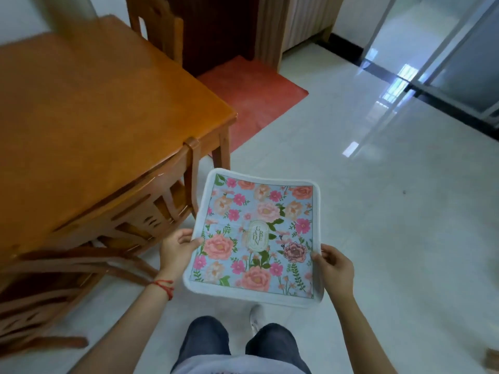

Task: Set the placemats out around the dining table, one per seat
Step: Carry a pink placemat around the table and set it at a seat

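A floral placemat (256, 236) with a white border, pink flowers on pale blue, is held flat in front of me above the floor. My left hand (176, 248) pinches its left edge, thumb on top. My right hand (334, 265) grips its right edge the same way. The wooden dining table (89, 103) stands to the left, apart from the placemat, and its top shows no mat in the part I see.
A wooden chair (151, 209) is pushed in at the table's near side, and another chair (155, 25) stands at the far end. A red floor mat (251, 95) lies beyond the table corner. White tiled floor (378, 211) stretches to the right, with glass sliding doors (445, 49) beyond.
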The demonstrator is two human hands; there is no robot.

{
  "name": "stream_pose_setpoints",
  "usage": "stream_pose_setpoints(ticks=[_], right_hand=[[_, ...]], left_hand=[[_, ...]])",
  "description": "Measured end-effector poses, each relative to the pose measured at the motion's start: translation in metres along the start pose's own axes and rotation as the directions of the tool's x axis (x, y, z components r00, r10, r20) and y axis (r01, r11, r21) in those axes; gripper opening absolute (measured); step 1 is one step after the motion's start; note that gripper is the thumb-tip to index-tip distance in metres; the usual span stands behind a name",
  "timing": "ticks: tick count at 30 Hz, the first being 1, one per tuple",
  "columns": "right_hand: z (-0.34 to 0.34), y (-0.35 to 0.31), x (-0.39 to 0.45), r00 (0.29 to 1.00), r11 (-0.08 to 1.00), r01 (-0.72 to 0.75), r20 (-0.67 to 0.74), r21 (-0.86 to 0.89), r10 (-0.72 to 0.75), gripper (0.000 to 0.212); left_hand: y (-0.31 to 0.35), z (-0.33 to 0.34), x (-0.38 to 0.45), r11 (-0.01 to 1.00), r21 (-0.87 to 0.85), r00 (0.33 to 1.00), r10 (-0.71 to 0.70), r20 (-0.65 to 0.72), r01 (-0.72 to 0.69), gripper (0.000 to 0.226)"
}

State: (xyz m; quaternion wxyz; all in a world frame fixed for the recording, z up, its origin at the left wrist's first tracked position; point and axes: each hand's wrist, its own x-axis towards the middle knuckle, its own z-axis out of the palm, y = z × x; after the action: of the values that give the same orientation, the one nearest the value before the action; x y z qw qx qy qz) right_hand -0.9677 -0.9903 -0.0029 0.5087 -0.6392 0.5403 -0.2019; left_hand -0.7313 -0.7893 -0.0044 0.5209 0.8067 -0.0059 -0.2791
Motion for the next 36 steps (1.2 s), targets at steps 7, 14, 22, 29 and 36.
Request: stream_pose_setpoints(ticks=[7, 14, 22, 29, 36], right_hand=[[-0.009, -0.036, 0.050, 0.967, 0.987, 0.159, 0.207, -0.028, -0.149, 0.012], [-0.002, -0.070, 0.067, 0.905, 0.970, 0.244, 0.353, 0.022, -0.236, 0.020], [0.025, -0.112, 0.068, 0.856, 0.955, 0.275, 0.423, 0.113, -0.297, 0.015], [0.077, -0.150, 0.065, 0.805, 0.936, 0.321, 0.479, 0.143, -0.349, 0.016], [0.143, -0.181, 0.058, 0.759, 0.919, 0.364, 0.524, 0.151, -0.386, 0.016]], left_hand=[[0.007, 0.001, -0.031, 0.986, -0.165, 0.979, -0.056, -0.196, 0.023, 0.023], [0.022, -0.013, -0.066, 0.968, -0.239, 0.947, -0.009, -0.322, -0.072, 0.018], [0.039, -0.042, -0.074, 0.949, -0.288, 0.913, -0.003, -0.408, -0.126, 0.016], [0.045, -0.086, -0.058, 0.930, -0.330, 0.878, -0.014, -0.479, -0.165, 0.016], [0.048, -0.142, -0.030, 0.911, -0.363, 0.842, -0.033, -0.538, -0.197, 0.021]])
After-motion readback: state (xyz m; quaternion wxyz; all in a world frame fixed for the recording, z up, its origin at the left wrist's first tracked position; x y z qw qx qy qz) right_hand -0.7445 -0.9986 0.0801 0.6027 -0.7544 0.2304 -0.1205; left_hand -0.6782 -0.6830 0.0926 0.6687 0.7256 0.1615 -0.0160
